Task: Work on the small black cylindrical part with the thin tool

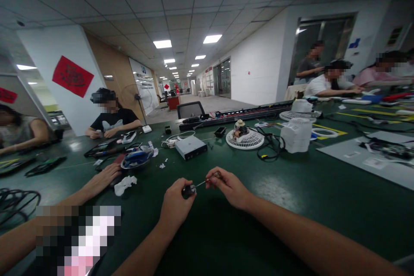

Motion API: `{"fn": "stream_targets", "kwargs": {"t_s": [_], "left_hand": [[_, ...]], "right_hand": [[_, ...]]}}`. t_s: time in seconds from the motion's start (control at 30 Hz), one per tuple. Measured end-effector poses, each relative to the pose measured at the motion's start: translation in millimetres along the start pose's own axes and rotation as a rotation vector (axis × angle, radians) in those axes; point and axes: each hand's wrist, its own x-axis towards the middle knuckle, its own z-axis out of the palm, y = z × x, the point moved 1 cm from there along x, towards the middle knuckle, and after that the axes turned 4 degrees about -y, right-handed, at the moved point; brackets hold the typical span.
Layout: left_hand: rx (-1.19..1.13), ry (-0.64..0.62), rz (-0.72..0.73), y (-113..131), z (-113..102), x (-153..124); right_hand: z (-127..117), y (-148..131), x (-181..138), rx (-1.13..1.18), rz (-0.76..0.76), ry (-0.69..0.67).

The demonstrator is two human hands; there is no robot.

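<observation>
My left hand [179,202] is closed round a small dark cylindrical part [188,191], whose lighter end faces right. Between thumb and fingers, my right hand [228,186] grips the reddish-brown handle of a screwdriver [201,184]. Its thin metal shaft slants down to the left, and the tip is at the end of the dark part; whether it touches is too small to tell. Both hands are just above the green table [233,241]. Beyond them lie a grey metal box like a disc drive [191,147] and a round white fan grille [245,139] with a motor on it.
At left, another person's hand [105,177] rests beside crumpled white tissue [125,185] and a bowl of blue stuff [137,158]. White plastic housings [295,135] and a black cable [273,146] stand back right. A grey panel [365,161] lies at right. Several people sit around the table.
</observation>
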Motion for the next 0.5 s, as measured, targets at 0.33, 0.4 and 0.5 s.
{"fn": "stream_targets", "kwargs": {"t_s": [0.33,0.4,0.5], "left_hand": [[0.070,-0.072,-0.015,-0.1,0.5,-0.2],[0.127,-0.089,0.007,0.3,-0.4,0.2],[0.222,-0.104,0.082,2.1,-1.5,0.2]], "right_hand": [[-0.7,-6.8,-0.8,-0.202,-0.041,0.042],[-2.8,-11.2,-3.2,-0.303,-0.141,0.152],[-7.1,-17.3,-6.6,-0.388,-0.293,0.289]]}}
